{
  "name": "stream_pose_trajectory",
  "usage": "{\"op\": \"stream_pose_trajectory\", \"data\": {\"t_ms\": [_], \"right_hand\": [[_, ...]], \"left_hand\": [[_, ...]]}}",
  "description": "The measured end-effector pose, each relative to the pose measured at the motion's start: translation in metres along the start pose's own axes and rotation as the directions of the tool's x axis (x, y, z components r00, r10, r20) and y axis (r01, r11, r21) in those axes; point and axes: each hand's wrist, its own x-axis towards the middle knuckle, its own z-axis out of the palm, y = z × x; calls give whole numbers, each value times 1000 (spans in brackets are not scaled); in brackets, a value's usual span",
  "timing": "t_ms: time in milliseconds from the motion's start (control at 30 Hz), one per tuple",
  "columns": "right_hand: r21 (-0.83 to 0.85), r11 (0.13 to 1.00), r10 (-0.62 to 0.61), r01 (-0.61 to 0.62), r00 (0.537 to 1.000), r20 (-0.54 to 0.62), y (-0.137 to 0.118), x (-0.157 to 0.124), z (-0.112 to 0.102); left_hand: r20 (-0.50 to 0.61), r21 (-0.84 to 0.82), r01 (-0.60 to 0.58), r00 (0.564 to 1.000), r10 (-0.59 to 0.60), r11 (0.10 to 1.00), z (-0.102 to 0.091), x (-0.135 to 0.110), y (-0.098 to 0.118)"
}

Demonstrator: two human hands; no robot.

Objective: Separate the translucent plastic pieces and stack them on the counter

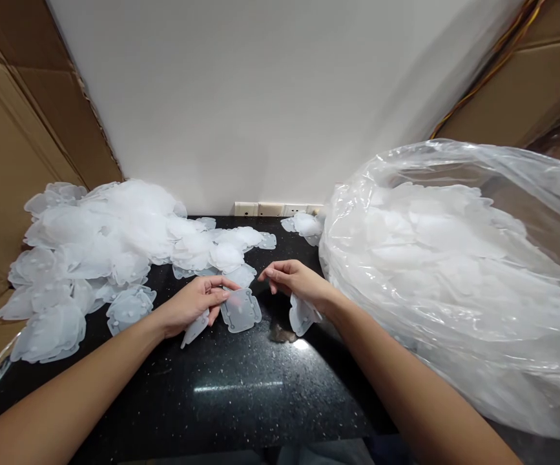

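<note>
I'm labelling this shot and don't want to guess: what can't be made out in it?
All in the head view:
Right hand: its back hides the palm, so whether it grips the translucent piece below is unclear.
Left hand: covers part of the tilted piece under it.
Left pile: overlapping layers hide lower pieces.
Clear bag: cut off by the right edge; glare and folds blur its contents.
Wall sockets: too small to read any markings.

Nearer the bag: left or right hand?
Right. The right hand is just left of the bag; the left hand is farther left, at a plastic piece.
</note>
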Motion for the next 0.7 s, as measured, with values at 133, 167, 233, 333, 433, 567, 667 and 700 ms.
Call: {"op": "stream_pose_trajectory", "data": {"t_ms": [133, 167, 233, 333, 433, 567, 667, 700], "right_hand": [[-58, 998, 33, -25, 989, 142, -2, -4, 7], [-46, 999, 19, -11, 985, 173, -2, -5, 10], [16, 1000, -13, 10, 974, 227, -1, -6, 15], [100, 995, -4, -22, 966, 259, 1, -6, 19], [108, 993, 17, -45, 970, 244, 4, -5, 18], [114, 992, 21, -47, 975, 222, 4, -4, 16], [100, 994, 25, -46, 979, 202, 4, -5, 13], [94, 995, 19, -38, 981, 195, 4, -5, 13]], "left_hand": [[-30, -5, 7, 1000, -7, 1000, -1, 2, -3], [-34, -3, 6, 999, -6, 1000, -1, 2, -3], [-37, -2, 5, 999, -5, 1000, 0, 2, -3], [-25, -18, 18, 1000, -19, 1000, 0, 2, -2], [-24, -54, 36, 999, -38, 998, -1, 3, -3], [-50, -91, 37, 998, -42, 995, -2, 5, -5], [-49, -104, 33, 998, -38, 994, -2, 5, -6], [-47, -107, 35, 998, -40, 994, -1, 5, -6]]}}
